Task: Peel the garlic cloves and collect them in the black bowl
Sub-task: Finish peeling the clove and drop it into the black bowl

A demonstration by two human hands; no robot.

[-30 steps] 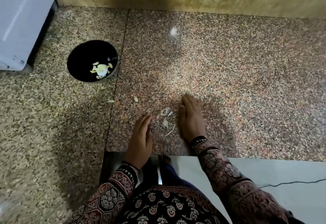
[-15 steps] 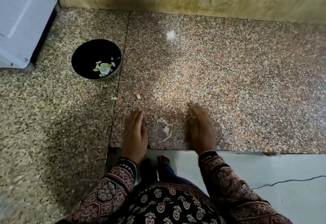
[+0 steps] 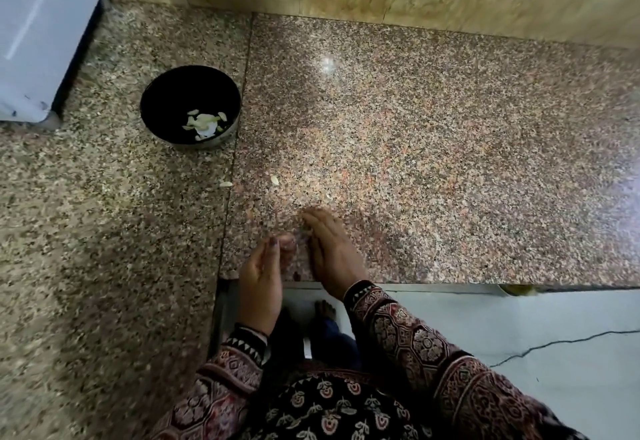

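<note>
Head view: both hands work at the front edge of the worktop (image 3: 415, 162), well apart from the bowl (image 3: 166, 93) at its left rear, where peeled cloves (image 3: 205, 122) lie. The right hand (image 3: 329, 252) stands on edge, fingers straight and together. The left hand (image 3: 261, 276) is loosely cupped beside it, gripping nothing visible. This looks like gathering peel scraps rather than peeling. The next move is probably to sweep them over the edge into the cupped palm; two pale bits (image 3: 274, 180) nearer the bowl need checking.

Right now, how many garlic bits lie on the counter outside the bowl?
2 garlic bits: one at the counter seam, one right of it. The left hand or right hand may hide more.
</note>
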